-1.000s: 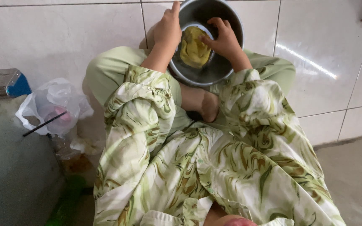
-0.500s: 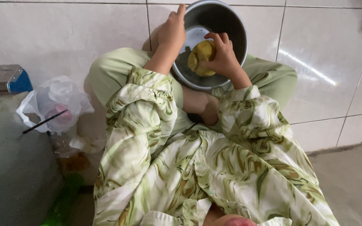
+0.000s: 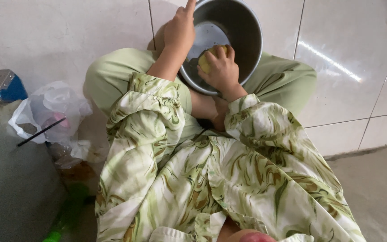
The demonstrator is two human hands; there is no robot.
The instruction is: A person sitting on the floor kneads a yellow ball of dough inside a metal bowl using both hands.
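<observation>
Steel bowl [image 3: 242, 31], round, deep, tilted toward the camera, resting across the lap between the knees, over white floor tiles [image 3: 68, 36]; inside wall dull grey and wet-looking, flat bottom catching a pale reflection; rim smooth, no dents visible. Left hand [image 3: 180, 29] closed over the near-left rim, thumb sticking up, fingers wrapped on the edge. Right hand [image 3: 222, 71] inside the bowl, fingers curled tight around a yellow sponge [image 3: 207, 60], pressing it against the lower inner wall; only a small yellow patch of it shows past the fingers. Both sleeves [image 3: 148, 116] are a green and cream leaf print. Off to the left: crumpled clear plastic bag [image 3: 52, 107] with a thin black stick [image 3: 41, 132] across it, well apart from the bowl.
</observation>
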